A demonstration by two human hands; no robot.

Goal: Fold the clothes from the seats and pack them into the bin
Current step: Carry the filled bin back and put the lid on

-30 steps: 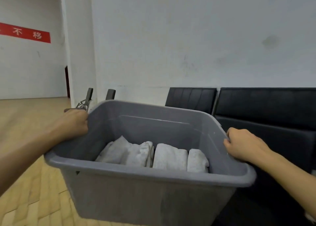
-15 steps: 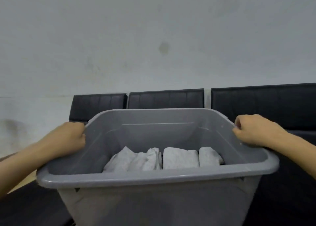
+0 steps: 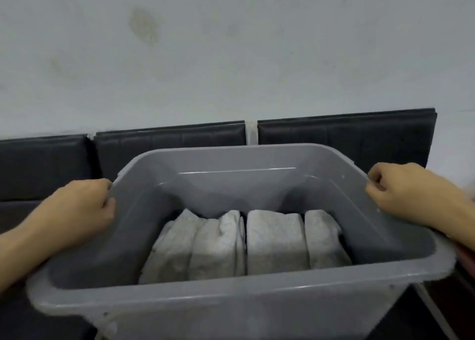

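Hands (image 3: 79, 208) (image 3: 408, 193) grip opposite rims of bin (image 3: 205, 296)

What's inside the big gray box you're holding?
Inside the gray bin, folded white clothes stand side by side in a row. The bin's near wall hides their lower ends and the bottom, so anything underneath can't be seen.

The grey bin (image 3: 231, 298) has swung from the wooden floor side to face the black seats (image 3: 169, 146) — now tilted nearer, folded white clothes (image 3: 244, 247) showing fuller.
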